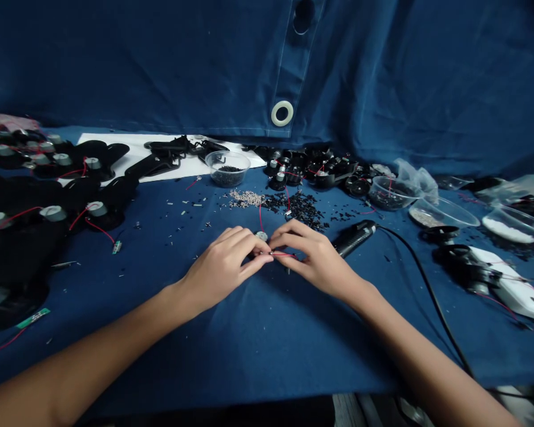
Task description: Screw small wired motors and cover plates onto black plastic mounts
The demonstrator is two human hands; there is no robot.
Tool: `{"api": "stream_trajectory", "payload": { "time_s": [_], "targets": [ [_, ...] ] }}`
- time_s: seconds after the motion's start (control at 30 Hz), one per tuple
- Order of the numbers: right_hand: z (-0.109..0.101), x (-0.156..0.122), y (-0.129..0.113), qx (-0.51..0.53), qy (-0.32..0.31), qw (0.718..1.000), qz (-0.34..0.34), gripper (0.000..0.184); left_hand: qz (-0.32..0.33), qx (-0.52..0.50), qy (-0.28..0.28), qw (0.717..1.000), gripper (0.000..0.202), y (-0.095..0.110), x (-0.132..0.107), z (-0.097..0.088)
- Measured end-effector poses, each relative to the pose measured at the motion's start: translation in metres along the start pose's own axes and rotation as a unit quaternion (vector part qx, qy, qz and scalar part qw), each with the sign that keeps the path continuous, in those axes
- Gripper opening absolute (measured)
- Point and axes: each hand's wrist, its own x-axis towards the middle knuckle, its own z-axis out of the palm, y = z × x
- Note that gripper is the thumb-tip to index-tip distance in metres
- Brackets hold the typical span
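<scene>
In the middle of the blue cloth, my left hand (226, 261) and my right hand (309, 252) meet, fingertips almost touching. Thumb and forefinger of the left are pinched on a small part too hidden to name. A thin red wire (285, 255) runs from there into the closed fingers of my right hand. Just behind the fingertips shows a small round silvery part (261, 236), with another red wire (261, 216) rising from it. Beyond the hands lie a heap of small silver screws (247, 198) and scattered small black pieces (300, 207).
A black corded tool (356, 237) lies beside my right hand, its cable (427, 284) trailing to the front edge. Black housings with motors (95, 209) crowd the left. Clear plastic tubs (228, 168) stand behind, more at right near a white housing (516, 284). A blue curtain (182, 65) hangs behind.
</scene>
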Motion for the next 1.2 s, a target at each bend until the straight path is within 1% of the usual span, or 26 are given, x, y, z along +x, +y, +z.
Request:
{"api": "stream_trajectory", "payload": {
  "time_s": [0.1, 0.17, 0.27, 0.37, 0.47, 0.53, 0.57, 0.63, 0.7, 0.73, 0.8, 0.87, 0.93, 1.13, 1.2],
  "targets": [
    [0.003, 0.000, 0.001, 0.005, 0.025, 1.000, 0.001, 0.010, 0.005, 0.005, -0.005, 1.000, 0.007, -0.003, 0.000, 0.000],
    [0.006, 0.001, 0.001, 0.008, 0.031, 0.999, -0.002, 0.009, 0.018, 0.010, -0.003, 1.000, 0.009, -0.003, 0.000, 0.000],
    [0.009, 0.002, 0.001, 0.002, 0.009, 1.000, 0.001, 0.014, 0.039, 0.021, 0.005, 0.999, 0.013, -0.002, 0.000, -0.001],
    [0.009, 0.004, 0.001, -0.017, -0.007, 1.000, 0.002, 0.015, 0.053, 0.044, 0.006, 0.998, 0.010, 0.000, -0.001, 0.000],
    [0.010, 0.005, 0.001, -0.021, 0.014, 1.000, -0.008, 0.014, 0.056, 0.067, 0.000, 0.996, 0.005, 0.000, -0.001, -0.001],
    [0.011, 0.006, 0.002, -0.026, 0.030, 0.999, -0.005, 0.015, 0.053, 0.084, -0.005, 0.995, 0.006, 0.000, -0.001, -0.001],
    [0.011, 0.007, 0.002, -0.035, 0.031, 0.999, -0.002, 0.015, 0.049, 0.095, -0.008, 0.994, 0.008, 0.000, -0.001, -0.002],
    [0.012, 0.008, 0.000, -0.074, 0.013, 0.997, -0.003, 0.012, 0.042, 0.112, -0.014, 0.993, 0.008, 0.002, -0.001, -0.001],
    [0.013, 0.009, -0.003, -0.135, -0.009, 0.991, -0.009, 0.008, 0.035, 0.115, -0.018, 0.993, 0.005, 0.004, 0.000, 0.000],
    [0.013, 0.009, -0.005, -0.164, -0.017, 0.986, -0.011, 0.010, 0.033, 0.112, -0.017, 0.993, 0.008, 0.006, 0.000, 0.001],
    [0.014, 0.011, -0.008, -0.203, -0.027, 0.979, -0.012, 0.012, 0.034, 0.101, -0.005, 0.994, 0.013, 0.008, 0.000, 0.002],
    [0.015, 0.014, -0.010, -0.218, -0.032, 0.975, -0.012, 0.009, 0.040, 0.093, 0.014, 0.995, 0.012, 0.009, 0.000, 0.002],
    [0.016, 0.016, -0.011, -0.220, -0.031, 0.975, -0.015, 0.007, 0.049, 0.088, 0.025, 0.995, 0.011, 0.009, 0.000, 0.001],
    [0.020, 0.017, -0.008, -0.204, -0.014, 0.979, -0.003, 0.008, 0.091, 0.082, 0.023, 0.992, 0.004, 0.008, 0.001, -0.003],
    [0.021, 0.016, -0.006, -0.177, 0.004, 0.984, 0.008, 0.007, 0.090, 0.083, 0.032, 0.992, 0.008, 0.008, 0.001, -0.004]
  ]
}}
